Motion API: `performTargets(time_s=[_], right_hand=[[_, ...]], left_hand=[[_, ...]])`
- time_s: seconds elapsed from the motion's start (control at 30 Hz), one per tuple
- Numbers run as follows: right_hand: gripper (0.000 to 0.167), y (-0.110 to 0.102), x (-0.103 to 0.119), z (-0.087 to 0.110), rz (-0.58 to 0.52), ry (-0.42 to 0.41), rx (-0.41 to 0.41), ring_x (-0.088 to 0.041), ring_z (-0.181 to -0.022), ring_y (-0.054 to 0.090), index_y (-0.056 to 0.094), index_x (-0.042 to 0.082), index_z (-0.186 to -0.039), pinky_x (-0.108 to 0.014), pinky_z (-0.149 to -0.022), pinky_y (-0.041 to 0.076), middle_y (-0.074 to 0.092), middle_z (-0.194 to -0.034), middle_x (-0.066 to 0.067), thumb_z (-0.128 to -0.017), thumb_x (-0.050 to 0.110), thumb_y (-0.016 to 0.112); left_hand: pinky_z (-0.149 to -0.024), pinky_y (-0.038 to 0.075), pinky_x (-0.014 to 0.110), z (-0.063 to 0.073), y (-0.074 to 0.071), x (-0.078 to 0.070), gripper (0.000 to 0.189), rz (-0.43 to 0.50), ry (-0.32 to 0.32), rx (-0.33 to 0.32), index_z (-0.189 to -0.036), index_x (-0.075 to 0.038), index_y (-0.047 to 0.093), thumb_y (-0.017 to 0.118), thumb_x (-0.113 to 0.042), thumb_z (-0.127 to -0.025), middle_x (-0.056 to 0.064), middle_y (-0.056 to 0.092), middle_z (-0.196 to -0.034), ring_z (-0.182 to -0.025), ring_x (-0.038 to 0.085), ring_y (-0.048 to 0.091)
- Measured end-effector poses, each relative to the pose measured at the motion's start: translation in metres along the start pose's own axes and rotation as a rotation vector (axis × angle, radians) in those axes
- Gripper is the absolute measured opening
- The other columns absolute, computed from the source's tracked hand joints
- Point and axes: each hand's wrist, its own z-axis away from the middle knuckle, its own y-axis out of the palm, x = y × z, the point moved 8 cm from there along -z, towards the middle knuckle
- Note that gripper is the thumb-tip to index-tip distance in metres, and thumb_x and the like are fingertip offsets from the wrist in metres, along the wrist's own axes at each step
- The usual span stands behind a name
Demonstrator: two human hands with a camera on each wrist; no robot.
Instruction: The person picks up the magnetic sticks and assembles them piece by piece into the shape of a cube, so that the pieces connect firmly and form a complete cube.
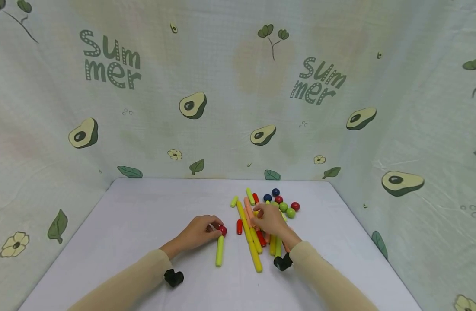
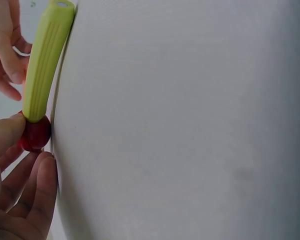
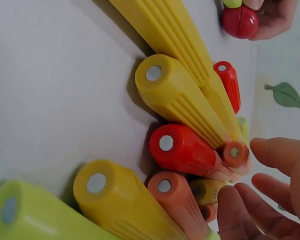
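My left hand [image 1: 202, 231] pinches a glossy red ball [image 1: 222, 230] between thumb and fingers. One end of a light green ridged stick [image 1: 220, 251] meets the ball, and the stick points toward me on the table. Over the pile of coloured sticks, my right hand [image 1: 269, 218] reaches down with thumb and fingers apart. In the right wrist view, its fingertips are around the end of a salmon-coloured stick [image 3: 236, 154]. Beside that lie a red stick [image 3: 182, 149] and a yellow stick [image 3: 177, 97], with round metal discs in their ends.
Green balls [image 1: 291, 213], red balls [image 1: 295, 206] and dark blue balls [image 1: 276, 192] lie behind the pile. A short red stick [image 1: 239, 226] lies left of it, and a short green stick [image 1: 234, 201] farther back. A patterned cloth [image 1: 222, 65] stands around the white table [image 1: 164, 194].
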Motion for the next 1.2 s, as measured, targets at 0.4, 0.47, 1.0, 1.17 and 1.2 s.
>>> performTargets(time_s=[0.4,0.47,1.0,1.17,1.2], right_hand=[[0.040,0.008,0.003,0.000,0.008,0.052,0.038,-0.016,-0.054,0.058,0.071,0.007,-0.131,-0.026,-0.051,0.051,0.063,-0.081,-0.002,-0.095,0.022,0.082],[0.038,0.007,0.003,0.000,0.014,0.053,0.034,-0.016,-0.055,0.059,0.072,0.008,-0.130,-0.026,-0.052,0.052,0.064,-0.082,-0.002,-0.095,0.022,0.081],[0.033,-0.002,0.021,0.012,-0.012,-0.024,0.065,-0.016,-0.067,0.061,0.075,0.010,-0.127,-0.026,-0.057,0.055,0.070,-0.095,-0.003,-0.096,0.015,0.080],[0.029,0.002,0.040,0.020,0.023,-0.159,0.109,-0.012,-0.073,0.062,0.077,0.010,-0.126,-0.023,-0.061,0.056,0.073,-0.100,-0.003,-0.098,0.015,0.079],[0.028,0.003,0.044,0.021,0.033,-0.190,0.115,-0.012,-0.074,0.062,0.077,0.010,-0.125,-0.023,-0.062,0.056,0.074,-0.100,-0.003,-0.098,0.014,0.079]], left_hand=[[-0.082,0.056,0.028,0.002,-0.004,0.001,0.021,-0.008,0.010,-0.004,-0.119,-0.019,0.073,0.077,-0.024,-0.100,-0.009,0.072,-0.105,-0.090,0.008,0.063],[-0.083,0.057,0.028,0.003,-0.004,0.001,0.022,-0.006,0.014,-0.002,-0.121,-0.017,0.073,0.077,-0.023,-0.100,-0.008,0.072,-0.106,-0.091,0.009,0.064],[-0.084,0.056,0.029,0.010,-0.010,0.004,0.022,-0.036,0.031,-0.003,-0.124,-0.019,0.073,0.074,-0.021,-0.102,-0.009,0.071,-0.107,-0.093,0.009,0.062],[-0.083,0.056,0.029,0.013,-0.013,0.005,0.022,-0.047,0.021,-0.004,-0.124,-0.018,0.073,0.074,-0.020,-0.102,-0.009,0.071,-0.108,-0.093,0.008,0.062],[-0.083,0.056,0.029,0.013,-0.014,0.005,0.022,-0.050,0.019,-0.004,-0.124,-0.018,0.073,0.074,-0.020,-0.102,-0.009,0.071,-0.108,-0.093,0.008,0.062]])
